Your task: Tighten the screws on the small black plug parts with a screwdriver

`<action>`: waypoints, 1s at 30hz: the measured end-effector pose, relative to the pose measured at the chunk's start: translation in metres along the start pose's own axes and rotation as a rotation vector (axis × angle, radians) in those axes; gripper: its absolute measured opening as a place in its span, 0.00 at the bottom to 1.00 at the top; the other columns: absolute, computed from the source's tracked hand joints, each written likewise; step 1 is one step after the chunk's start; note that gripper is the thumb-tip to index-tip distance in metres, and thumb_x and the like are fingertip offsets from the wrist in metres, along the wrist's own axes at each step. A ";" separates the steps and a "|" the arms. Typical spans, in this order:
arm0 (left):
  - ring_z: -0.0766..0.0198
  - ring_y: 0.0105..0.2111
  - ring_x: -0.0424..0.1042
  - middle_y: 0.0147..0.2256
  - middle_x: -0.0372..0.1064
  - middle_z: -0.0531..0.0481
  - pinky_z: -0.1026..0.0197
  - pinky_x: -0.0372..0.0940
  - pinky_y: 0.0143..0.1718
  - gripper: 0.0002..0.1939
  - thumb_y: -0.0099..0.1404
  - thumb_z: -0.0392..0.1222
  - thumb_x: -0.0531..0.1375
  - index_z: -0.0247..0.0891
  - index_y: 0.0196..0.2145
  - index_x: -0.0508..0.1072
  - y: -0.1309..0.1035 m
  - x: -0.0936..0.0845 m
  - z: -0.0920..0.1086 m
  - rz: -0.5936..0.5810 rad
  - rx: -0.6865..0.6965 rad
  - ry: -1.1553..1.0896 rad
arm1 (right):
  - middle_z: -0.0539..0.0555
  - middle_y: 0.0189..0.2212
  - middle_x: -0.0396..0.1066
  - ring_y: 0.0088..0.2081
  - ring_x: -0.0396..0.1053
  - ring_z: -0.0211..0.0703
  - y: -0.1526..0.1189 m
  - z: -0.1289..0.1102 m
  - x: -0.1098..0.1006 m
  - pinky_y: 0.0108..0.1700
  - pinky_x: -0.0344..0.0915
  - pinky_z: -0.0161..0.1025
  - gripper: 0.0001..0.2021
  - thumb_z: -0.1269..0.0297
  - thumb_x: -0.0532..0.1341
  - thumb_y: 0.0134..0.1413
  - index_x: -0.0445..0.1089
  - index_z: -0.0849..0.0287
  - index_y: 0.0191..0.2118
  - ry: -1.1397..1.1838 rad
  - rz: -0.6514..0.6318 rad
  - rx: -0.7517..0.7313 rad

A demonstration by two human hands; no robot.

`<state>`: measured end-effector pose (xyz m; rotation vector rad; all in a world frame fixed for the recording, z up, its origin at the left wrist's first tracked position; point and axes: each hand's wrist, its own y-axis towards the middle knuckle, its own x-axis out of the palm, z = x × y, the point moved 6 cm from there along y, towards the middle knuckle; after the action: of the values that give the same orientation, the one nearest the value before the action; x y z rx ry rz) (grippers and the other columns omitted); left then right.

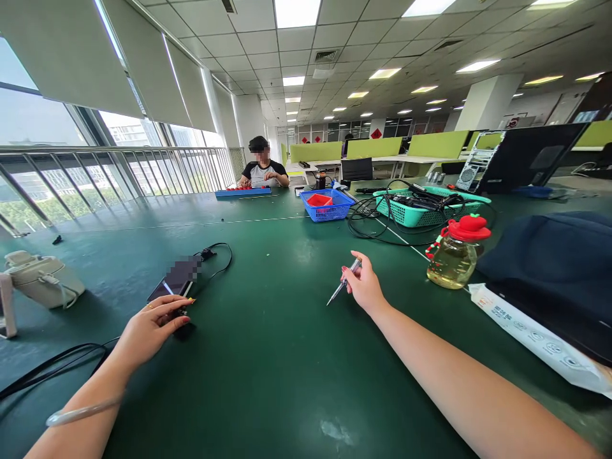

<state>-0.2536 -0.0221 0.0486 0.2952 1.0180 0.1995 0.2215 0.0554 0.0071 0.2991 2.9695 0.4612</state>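
Note:
My right hand (362, 280) is closed around a slim silver screwdriver (340, 290), whose tip points down and left just above the green table (287, 382). At the left, my left hand (155, 325) pinches a small dark object (180, 312), too small to identify, with the fingertips close to the table. Right beyond that hand lies a dark phone (179, 278) with a black cable (224, 245) at its far end.
A bag (43, 280) lies at the left. To the right stand a red-lidded bottle (452, 261), a white packet (535, 338) and dark fabric (554, 261). Farther off are a blue basket (329, 210), a green basket (414, 217) with cables, and a seated person (262, 169).

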 end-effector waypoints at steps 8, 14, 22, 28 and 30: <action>0.61 0.33 0.71 0.46 0.71 0.43 0.58 0.69 0.37 0.31 0.54 0.67 0.58 0.42 0.45 0.78 0.001 -0.006 -0.009 -0.030 -0.011 0.053 | 0.45 0.24 0.69 0.17 0.62 0.37 -0.001 -0.002 0.000 0.24 0.62 0.39 0.34 0.46 0.60 0.50 0.55 0.58 0.59 -0.001 -0.002 0.012; 0.60 0.34 0.73 0.48 0.67 0.42 0.57 0.72 0.38 0.34 0.54 0.68 0.58 0.41 0.48 0.77 0.002 -0.006 -0.012 -0.007 -0.013 -0.029 | 0.45 0.24 0.69 0.17 0.62 0.37 -0.001 -0.002 0.000 0.24 0.62 0.39 0.34 0.45 0.61 0.50 0.55 0.57 0.59 -0.006 -0.005 0.010; 0.51 0.46 0.74 0.48 0.75 0.42 0.51 0.69 0.51 0.39 0.52 0.74 0.56 0.41 0.49 0.76 -0.001 -0.011 -0.006 -0.058 -0.048 -0.083 | 0.46 0.24 0.70 0.18 0.62 0.37 -0.001 -0.001 0.001 0.24 0.63 0.39 0.33 0.47 0.61 0.51 0.55 0.58 0.59 -0.005 -0.013 0.001; 0.49 0.46 0.75 0.50 0.75 0.44 0.54 0.69 0.49 0.37 0.50 0.72 0.59 0.43 0.47 0.78 -0.004 -0.010 -0.008 -0.168 -0.065 0.004 | 0.46 0.24 0.70 0.17 0.62 0.37 -0.001 -0.001 0.001 0.24 0.64 0.39 0.34 0.46 0.61 0.51 0.55 0.57 0.59 -0.006 -0.012 0.011; 0.49 0.47 0.75 0.50 0.75 0.45 0.54 0.69 0.49 0.35 0.50 0.71 0.58 0.44 0.45 0.79 -0.003 -0.009 -0.006 -0.185 -0.031 0.064 | 0.46 0.24 0.70 0.17 0.63 0.37 -0.001 -0.001 0.001 0.24 0.64 0.39 0.34 0.45 0.61 0.50 0.55 0.57 0.59 -0.009 -0.010 0.014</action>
<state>-0.2634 -0.0272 0.0523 0.1662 1.0987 0.0568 0.2203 0.0543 0.0077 0.2870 2.9648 0.4375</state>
